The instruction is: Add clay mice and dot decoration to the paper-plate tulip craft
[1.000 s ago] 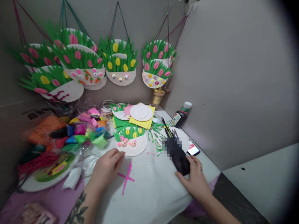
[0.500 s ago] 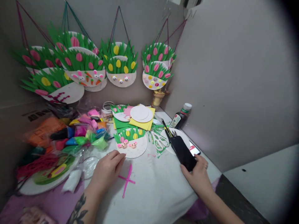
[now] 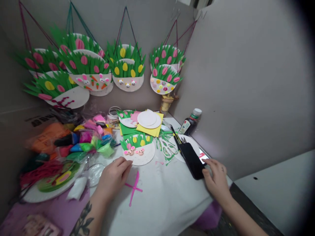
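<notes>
My left hand (image 3: 117, 173) is closed, its fingertips pressed together at the lower edge of a white paper-plate craft (image 3: 141, 159) with green paper grass and two pink clay animal heads. Whatever those fingers hold, if anything, is hidden. Below it, two magenta clay strips (image 3: 134, 188) lie crossed on the white cloth. At the right, my right hand (image 3: 217, 178) has its thumb and index finger apart. The index finger reaches the lit phone (image 3: 204, 156), while the thumb is beside the lower corner of a black phone (image 3: 190, 160) that partly covers a white plate.
White scissors (image 3: 167, 147) lie among green paper scraps. Behind are paper plates (image 3: 149, 119) on coloured sheets and a dark bottle (image 3: 189, 124). Bags of coloured clay (image 3: 85, 139) crowd the left. Finished plate baskets (image 3: 128, 82) hang along the wall.
My right hand has let go of the black phone's lower end and shifted right, its index finger now at the lit phone. My left hand has barely moved.
</notes>
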A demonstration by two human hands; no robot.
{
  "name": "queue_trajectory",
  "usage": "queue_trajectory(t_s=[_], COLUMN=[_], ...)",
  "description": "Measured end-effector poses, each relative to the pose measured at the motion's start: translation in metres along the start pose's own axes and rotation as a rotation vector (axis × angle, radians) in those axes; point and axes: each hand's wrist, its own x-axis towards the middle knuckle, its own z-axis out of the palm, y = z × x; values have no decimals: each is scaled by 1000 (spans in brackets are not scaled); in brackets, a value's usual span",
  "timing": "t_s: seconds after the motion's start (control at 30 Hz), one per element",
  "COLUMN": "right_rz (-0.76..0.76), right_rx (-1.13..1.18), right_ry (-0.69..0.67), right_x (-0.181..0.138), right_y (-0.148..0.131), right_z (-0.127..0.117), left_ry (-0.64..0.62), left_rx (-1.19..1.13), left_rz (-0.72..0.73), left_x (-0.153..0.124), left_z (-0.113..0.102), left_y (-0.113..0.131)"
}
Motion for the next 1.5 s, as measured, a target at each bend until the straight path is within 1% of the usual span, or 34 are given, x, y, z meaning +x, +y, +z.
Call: queue_trajectory(t_s=[0.1,0.17,0.2,0.27,0.37,0.43,0.5,0.57,0.63,0.7,0.8,0.9,0.97,1.0,1.07,1.1,1.17,1.23,1.33,1.5], right_rz=[-70,-116,-140,-162,-279,-370,-470,-552,-573,-546,-473,-351,-219,-155,-93,-79,-65,-70,-76,-41], right_rx=[46,99,134,201,345,416,458,497,577,669,728,638,486,387,193,119,30,-8,-33,-53], right_ry=[-55,-85,-106,-166,-369,-479,-525,-522,-453,-344,-184,-35,82,107,134,132,102,55,-24,-75], right_x=[13,25,32,45,59,61,59,55,51,50,49,37,21,12,-4,-10,-17,-18,-16,-12], right_y=[4,-9,-22,-58,-125,-164,-191,-204,-206,-200,-177,-128,-87,-66,-31,-17,-1,4,2,3], right_z=[3,7,9,13,23,34,46,59,68,68,54,33,19,13,4,0,-3,-2,3,8], left_ry=[-19,-24,-20,-5,-25,-103,-222,-347,-441,-513,-612,-671,-690,-693,-696,-696,-691,-683,-661,-644], left_rx=[4,25,40,69,80,62,22,-12,-26,-34,-24,-24,-43,-53,-74,-84,-95,-96,-105,-110], left_rz=[-29,-62,-85,-136,-200,-218,-215,-208,-210,-210,-221,-255,-284,-297,-309,-308,-298,-292,-275,-258], left_x=[0,0,1,1,3,4,5,6,5,5,5,6,7,7,7,7,6,5,3,0], left_z=[0,0,0,-1,-4,-6,-9,-12,-14,-15,-14,-11,-9,-8,-7,-6,-5,-4,-1,0], left_y=[-1,-1,-2,-3,-2,2,9,18,27,34,41,43,42,42,42,43,42,42,39,36])
